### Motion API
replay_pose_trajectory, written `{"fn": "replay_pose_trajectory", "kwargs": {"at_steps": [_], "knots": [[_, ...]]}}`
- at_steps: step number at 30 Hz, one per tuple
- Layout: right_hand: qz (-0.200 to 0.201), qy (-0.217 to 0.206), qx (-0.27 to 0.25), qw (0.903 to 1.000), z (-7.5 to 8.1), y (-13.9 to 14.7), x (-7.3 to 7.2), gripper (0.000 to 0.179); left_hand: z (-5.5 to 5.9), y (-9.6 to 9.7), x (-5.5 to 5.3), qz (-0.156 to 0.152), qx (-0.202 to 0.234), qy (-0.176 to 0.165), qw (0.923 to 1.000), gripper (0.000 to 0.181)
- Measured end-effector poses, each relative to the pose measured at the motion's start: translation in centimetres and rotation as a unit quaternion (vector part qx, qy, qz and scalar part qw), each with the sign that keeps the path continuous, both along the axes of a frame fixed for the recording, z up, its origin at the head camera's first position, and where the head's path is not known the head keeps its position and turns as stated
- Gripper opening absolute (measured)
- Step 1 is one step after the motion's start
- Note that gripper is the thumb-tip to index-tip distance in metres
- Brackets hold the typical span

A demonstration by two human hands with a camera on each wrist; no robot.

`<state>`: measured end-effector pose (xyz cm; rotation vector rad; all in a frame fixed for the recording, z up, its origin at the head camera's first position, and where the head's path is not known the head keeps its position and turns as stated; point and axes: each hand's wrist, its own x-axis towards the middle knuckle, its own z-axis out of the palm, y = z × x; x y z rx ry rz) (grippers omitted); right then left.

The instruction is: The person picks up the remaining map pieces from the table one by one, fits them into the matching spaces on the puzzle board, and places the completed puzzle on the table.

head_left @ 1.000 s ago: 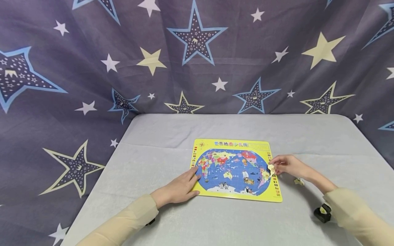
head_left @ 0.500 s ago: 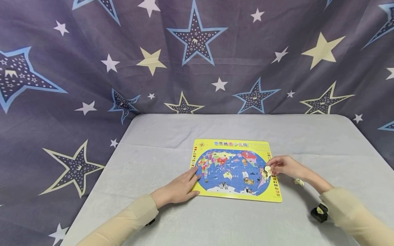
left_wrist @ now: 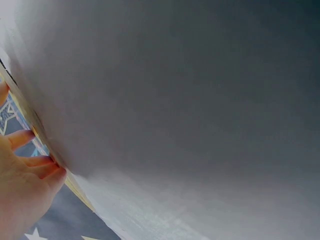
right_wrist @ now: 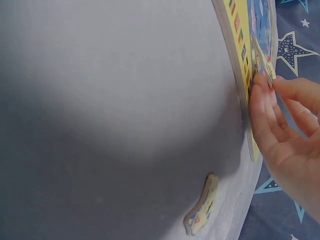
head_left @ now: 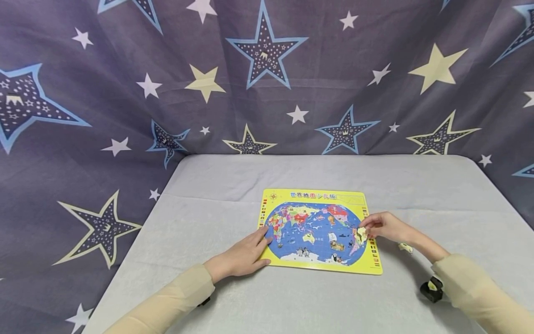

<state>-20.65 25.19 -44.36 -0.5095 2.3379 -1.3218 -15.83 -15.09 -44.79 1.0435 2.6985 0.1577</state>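
Note:
A yellow-framed world map puzzle board (head_left: pixel 321 266) lies flat on the table. My left hand (head_left: pixel 244 255) rests at its left edge, fingers stretched over the border; the left wrist view shows these fingers (left_wrist: pixel 42 167) along the board's rim. At the right side of the map, my right hand (head_left: pixel 388 226) pinches a pale yellow puzzle piece (head_left: pixel 361 234) between thumb and fingertips. In the right wrist view this piece (right_wrist: pixel 266 67) is tilted, close over the board, seen nearly edge-on.
Another yellow puzzle piece (head_left: pixel 405 248) lies on the table right of the board, under the right forearm. A small black device (head_left: pixel 432 291) hangs below the right sleeve. Behind the grey-covered table (head_left: pixel 233 185) hangs a star-patterned curtain (head_left: pixel 300 99).
My right hand has moved slightly left with the puzzle piece, from the board's right border onto the map's right side, and the piece has turned. The left hand has stayed still.

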Motion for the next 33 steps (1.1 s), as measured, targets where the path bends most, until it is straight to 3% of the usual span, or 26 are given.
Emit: {"fn": "replay_pose_trajectory", "kwargs": {"at_steps": [9, 20, 33], "knots": [[0.0, 0.004, 0.004, 1.0, -0.13, -0.19, 0.07, 0.022, -0.07, 0.03, 0.06, 0.005, -0.006, -0.006, 1.0, 0.061], [0.012, 0.053, 0.029, 0.9981, -0.25, -0.41, 0.08, 0.022, -0.22, -0.02, -0.03, 0.004, -0.006, -0.004, 1.0, 0.061], [0.018, 0.055, 0.046, 0.9973, -0.46, -0.6, 0.04, 0.02, -0.22, -0.05, 0.0, -0.001, 0.0, -0.001, 1.0, 0.06]]}}
